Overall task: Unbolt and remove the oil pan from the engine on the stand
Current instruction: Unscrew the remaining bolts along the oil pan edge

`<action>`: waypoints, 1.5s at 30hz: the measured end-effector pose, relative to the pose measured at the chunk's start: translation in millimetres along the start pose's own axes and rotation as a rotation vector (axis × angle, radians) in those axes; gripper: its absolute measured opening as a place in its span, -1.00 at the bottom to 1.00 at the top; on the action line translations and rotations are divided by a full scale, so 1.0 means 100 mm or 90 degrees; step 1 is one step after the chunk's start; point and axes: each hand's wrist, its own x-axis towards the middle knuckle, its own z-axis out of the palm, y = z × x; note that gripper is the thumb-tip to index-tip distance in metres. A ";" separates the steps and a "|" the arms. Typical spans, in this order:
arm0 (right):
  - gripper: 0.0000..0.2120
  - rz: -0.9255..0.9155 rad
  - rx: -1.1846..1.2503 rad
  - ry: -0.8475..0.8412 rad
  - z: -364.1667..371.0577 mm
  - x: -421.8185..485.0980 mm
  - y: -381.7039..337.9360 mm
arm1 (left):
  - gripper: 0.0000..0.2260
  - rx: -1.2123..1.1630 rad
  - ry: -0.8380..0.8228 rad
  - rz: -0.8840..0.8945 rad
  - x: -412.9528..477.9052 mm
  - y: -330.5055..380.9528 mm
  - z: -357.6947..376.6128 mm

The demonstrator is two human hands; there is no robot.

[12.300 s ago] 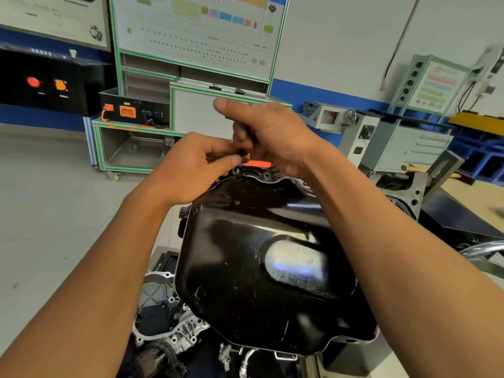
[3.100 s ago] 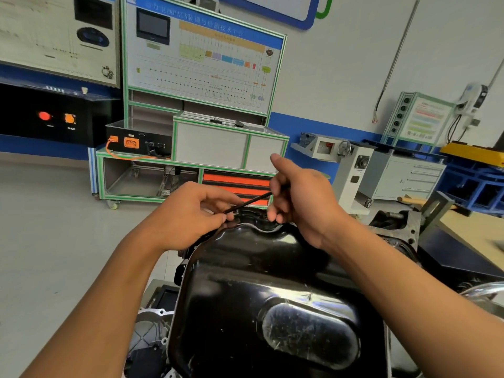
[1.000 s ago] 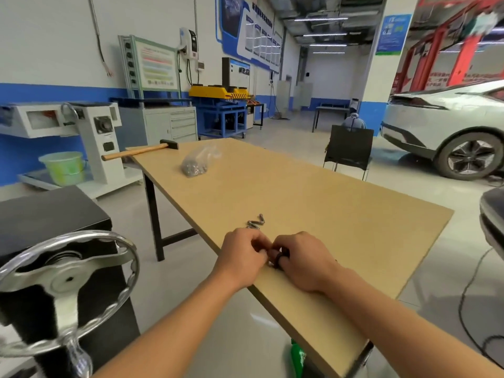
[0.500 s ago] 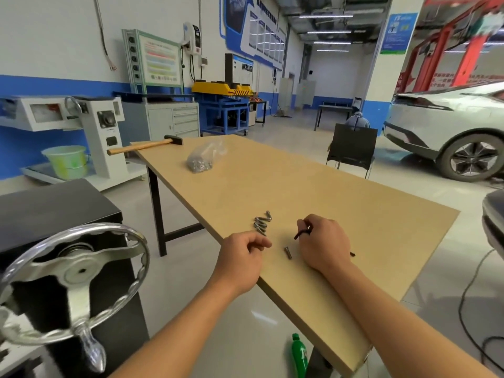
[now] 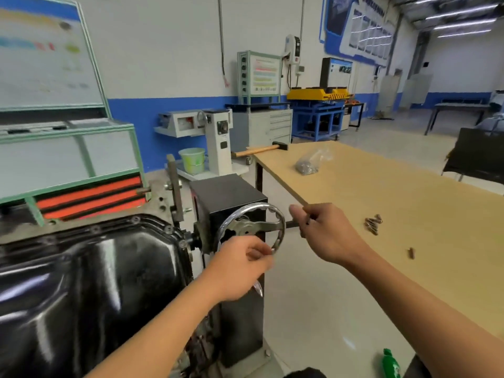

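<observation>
pinching a thin black key (image 5: 307, 220) for unbolting, right hand (image 5: 328, 237) hovers beside glossy black oil pan (image 5: 81, 282); left hand (image 5: 240, 270) loosely curled, empty.

White walls (image 5: 169, 50) with a blue band (image 5: 131, 118), pale floor (image 5: 313, 309), long wooden table (image 5: 409, 200).

Head-worn camera faces forward and down, close above the oil pan (image 5: 81, 282).

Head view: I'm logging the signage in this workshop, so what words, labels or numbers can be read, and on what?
No text is legible.
Print on the training board: blurred.
Lines on the small panel: too small.
Sheets on the blue wall display: blurred.
Label on the green bottle: unreadable.
</observation>
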 end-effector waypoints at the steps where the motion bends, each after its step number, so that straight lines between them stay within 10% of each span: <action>1: -0.62 0.023 -0.037 -0.032 0.01 0.02 -0.04 | -0.94 0.022 0.003 -0.006 -0.14 -0.05 -0.13; 6: -0.90 0.232 -0.059 -0.095 -0.26 -0.18 0.10 | -0.95 0.042 -0.035 -0.008 -0.52 -0.18 -0.39; 18: -0.61 0.097 -0.063 -0.208 -0.39 -0.82 -0.33 | -0.78 -0.159 -0.063 0.073 -0.20 0.40 0.45; 26: -0.67 0.229 0.092 -0.069 0.42 -0.67 0.08 | -0.83 0.029 -0.022 0.011 -0.90 0.09 -0.15; 34: -0.57 0.133 -0.270 -0.094 1.71 -0.07 0.26 | -0.82 0.474 0.447 0.127 -2.28 -0.34 -1.53; 39: -0.75 0.113 -0.371 -0.118 1.83 -0.08 0.33 | -0.40 0.673 0.367 -0.157 -2.53 -0.60 -1.90; 45: -0.74 0.055 -0.437 -0.151 1.88 -0.18 0.38 | -0.41 0.695 0.376 -0.160 -2.43 -0.72 -2.01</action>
